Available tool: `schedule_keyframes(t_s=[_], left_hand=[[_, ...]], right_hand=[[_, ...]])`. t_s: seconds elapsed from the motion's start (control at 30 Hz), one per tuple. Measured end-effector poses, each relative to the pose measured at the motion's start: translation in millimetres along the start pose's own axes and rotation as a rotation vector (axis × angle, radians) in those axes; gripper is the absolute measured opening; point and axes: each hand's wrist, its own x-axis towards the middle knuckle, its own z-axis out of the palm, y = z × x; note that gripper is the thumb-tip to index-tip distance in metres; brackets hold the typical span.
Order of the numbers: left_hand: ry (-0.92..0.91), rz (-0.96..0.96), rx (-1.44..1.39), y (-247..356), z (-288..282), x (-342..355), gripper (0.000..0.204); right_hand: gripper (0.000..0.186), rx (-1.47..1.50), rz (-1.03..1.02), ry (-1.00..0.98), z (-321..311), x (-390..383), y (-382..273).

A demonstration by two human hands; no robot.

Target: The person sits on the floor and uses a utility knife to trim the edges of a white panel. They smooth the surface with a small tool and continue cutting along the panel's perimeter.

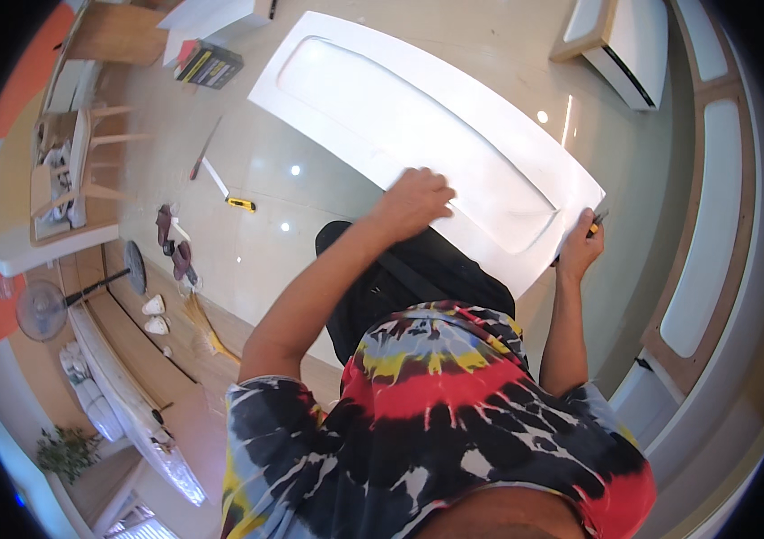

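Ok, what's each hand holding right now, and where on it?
The left hand rests flat on the near long edge of the white panel, pressing rather than gripping. The right hand grips a small dark tool at the panel's end corner.

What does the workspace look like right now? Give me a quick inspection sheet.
Surface: glossy pale tiled floor.
Job's things: long white panel with a recessed centre, lying across the floor.
Clutter: yellow-handled tool, long blade, broom, dark box.
Hands: left hand pressed on the panel's near edge; right hand at its corner, gripping a small yellow-and-black tool.
Cables: nothing seen.
Surroundings: standing fan, wooden chair, potted plant.
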Motion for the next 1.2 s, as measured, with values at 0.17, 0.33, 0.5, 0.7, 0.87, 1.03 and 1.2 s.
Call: schedule_keyframes(t_s=[0.17,0.33,0.5,0.7,0.87,1.03,1.2], left_hand=[[-0.052,-0.137,0.022,-18.7,-28.6,-0.9,0.031],[-0.113,-0.095,-0.064,59.6,5.6,20.0,0.028],[-0.141,-0.067,-0.219,109.4,38.9,37.7,0.023],[-0.322,-0.154,-0.293,99.4,27.1,57.3,0.021],[-0.23,-0.067,-0.251,74.7,18.4,47.3,0.02],[-0.151,-0.073,-0.026,-16.7,-11.3,10.5,0.02],[0.211,-0.236,0.262,-126.6,-52.4,-39.1,0.018]], right_hand=[[0.041,0.08,0.065,0.019,4.3,6.3,-2.0],[0.046,0.035,0.118,0.028,2.8,2.8,-1.7],[0.048,0.044,0.119,0.02,-1.0,-4.1,2.1],[0.048,0.049,0.156,0.045,2.4,-1.1,5.8],[0.045,0.059,0.221,0.08,9.0,-1.2,-10.3],[0.043,0.026,0.181,0.079,5.2,-1.8,1.3],[0.04,0.03,0.205,0.08,1.5,5.3,12.4]])
